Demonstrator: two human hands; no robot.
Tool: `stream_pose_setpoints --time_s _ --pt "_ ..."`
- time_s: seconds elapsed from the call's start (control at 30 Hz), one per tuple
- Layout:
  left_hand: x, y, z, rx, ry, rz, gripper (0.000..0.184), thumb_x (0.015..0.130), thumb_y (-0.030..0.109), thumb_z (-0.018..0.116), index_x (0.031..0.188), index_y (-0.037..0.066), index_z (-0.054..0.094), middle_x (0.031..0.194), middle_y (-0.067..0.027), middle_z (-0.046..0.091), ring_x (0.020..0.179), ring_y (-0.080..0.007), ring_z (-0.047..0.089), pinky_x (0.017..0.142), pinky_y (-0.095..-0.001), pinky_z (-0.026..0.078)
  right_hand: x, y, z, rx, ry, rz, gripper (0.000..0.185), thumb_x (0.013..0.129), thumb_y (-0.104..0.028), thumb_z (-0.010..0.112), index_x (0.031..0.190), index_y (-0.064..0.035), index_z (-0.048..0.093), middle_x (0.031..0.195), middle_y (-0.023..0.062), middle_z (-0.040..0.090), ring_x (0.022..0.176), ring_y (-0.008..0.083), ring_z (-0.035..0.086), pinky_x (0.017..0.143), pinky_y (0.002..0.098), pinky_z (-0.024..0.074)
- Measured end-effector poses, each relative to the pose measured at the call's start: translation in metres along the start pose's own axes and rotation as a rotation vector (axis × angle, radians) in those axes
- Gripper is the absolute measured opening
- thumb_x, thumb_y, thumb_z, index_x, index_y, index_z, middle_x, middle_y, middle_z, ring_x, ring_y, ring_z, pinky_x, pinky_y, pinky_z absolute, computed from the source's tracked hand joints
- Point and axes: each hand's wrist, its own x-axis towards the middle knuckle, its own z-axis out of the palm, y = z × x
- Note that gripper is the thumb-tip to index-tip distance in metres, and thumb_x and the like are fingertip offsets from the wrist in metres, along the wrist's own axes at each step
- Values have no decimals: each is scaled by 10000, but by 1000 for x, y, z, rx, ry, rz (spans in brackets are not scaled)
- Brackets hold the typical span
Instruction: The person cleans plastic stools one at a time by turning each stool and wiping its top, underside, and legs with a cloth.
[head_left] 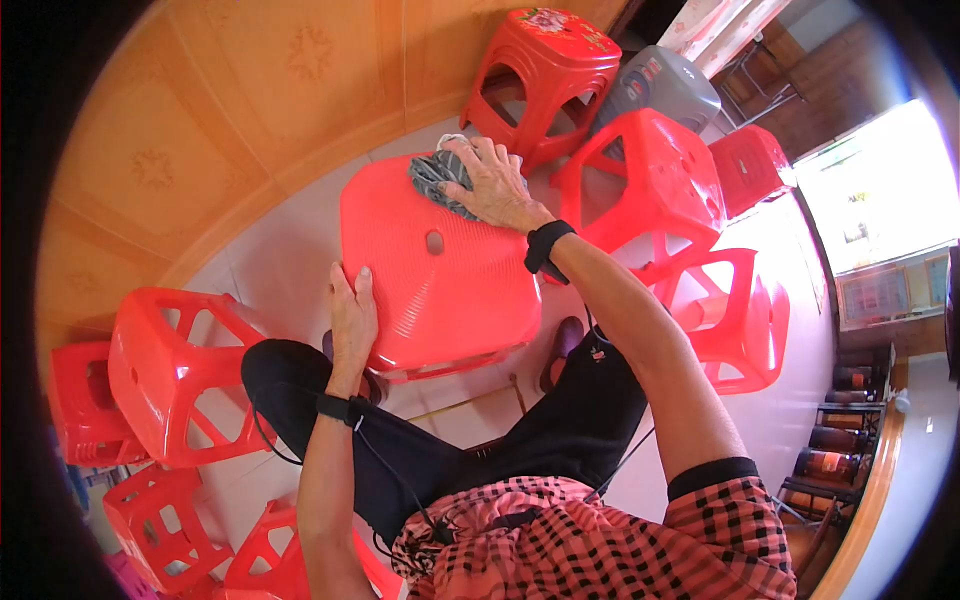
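Observation:
A red plastic stool (440,290) stands upright between my knees, its ribbed seat with a central hole facing me. My right hand (490,185) presses a crumpled grey cloth (436,180) onto the seat's far right corner, with its fingers bent over the cloth. On the seat's left edge lies my left hand (352,315), thumb and fingers apart, steadying against the rim with no object in its grasp. Both wrists wear black bands.
A red stool with a flower print (565,35), a grey stool (665,85) and more red stools (675,175) stand at the back right. Other red stools (165,375) are on the left. A wooden panel (250,90) lies beyond, and a bottle rack (835,440) is at right.

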Motion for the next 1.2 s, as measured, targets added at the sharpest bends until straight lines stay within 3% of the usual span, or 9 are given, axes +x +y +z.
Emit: stream_pose_setpoints --time_s 0.23,0.33,0.53,0.7,0.77,0.9,0.93,1.0,1.2 --pt "4 -12 8 -156 47 -16 422 956 284 469 1192 -61 411 1083 -269 550 1013 -379 542 903 -417 405 -59 -22 -16 70 75 -17 639 726 -335 719 1260 -124 438 1154 191 444 1037 401 443 857 508 375" --pt "6 -16 6 -154 18 -53 429 951 304 474 1175 -58 428 1081 -262 552 1016 -373 542 903 -417 404 -94 -51 -24 125 130 -27 627 689 -271 738 1226 -107 459 1097 182 455 991 383 471 833 463 407" --pt "17 -26 5 -92 -62 -83 450 951 365 448 1139 -44 452 1057 -257 565 996 -379 555 869 -431 422 -149 -150 -16 335 51 -72 662 643 -294 763 1222 -110 500 1070 147 481 992 320 520 799 417 467" --pt "12 -15 1 -71 -73 -71 453 959 366 418 1165 -38 442 1090 -256 570 1002 -383 562 867 -435 430 -156 -133 -23 362 -35 -56 677 615 -262 785 1221 -138 509 1071 126 493 998 311 533 799 403 484" --pt "9 -5 -2 -106 -91 -70 453 962 361 410 1177 -37 436 1095 -250 571 1011 -373 561 879 -428 424 -159 -101 -33 257 135 -101 657 623 -247 779 1216 -140 516 1038 112 513 979 310 544 782 399 490" --pt "6 -6 -4 -68 -105 -56 453 970 353 386 1205 -32 427 1103 -229 573 1027 -337 558 910 -406 407 -149 -44 -55 244 163 453 511 729 -256 705 1177 -95 517 1070 149 521 1006 347 533 796 442 478" --pt "6 -6 -4 -60 -118 -51 453 970 353 386 1205 -32 427 1103 -229 573 1027 -337 558 910 -406 407 -149 -33 -41 248 168 468 511 729 -256 705 1177 -95 517 1070 149 521 1006 347 533 796 442 478" --pt "9 -5 -4 -132 -108 -84 461 970 362 385 1201 -33 440 1111 -218 572 1028 -323 556 906 -399 409 -145 -24 -13 579 362 867 501 779 -249 663 1206 -64 478 1065 187 515 1011 367 517 828 438 452" --pt "15 -25 -7 -23 -59 -102 487 966 382 381 1203 -36 462 1113 -219 570 1038 -326 544 918 -385 396 -185 -77 -9 492 571 673 501 809 -196 619 1250 -57 426 1082 194 490 1016 349 519 879 406 423"
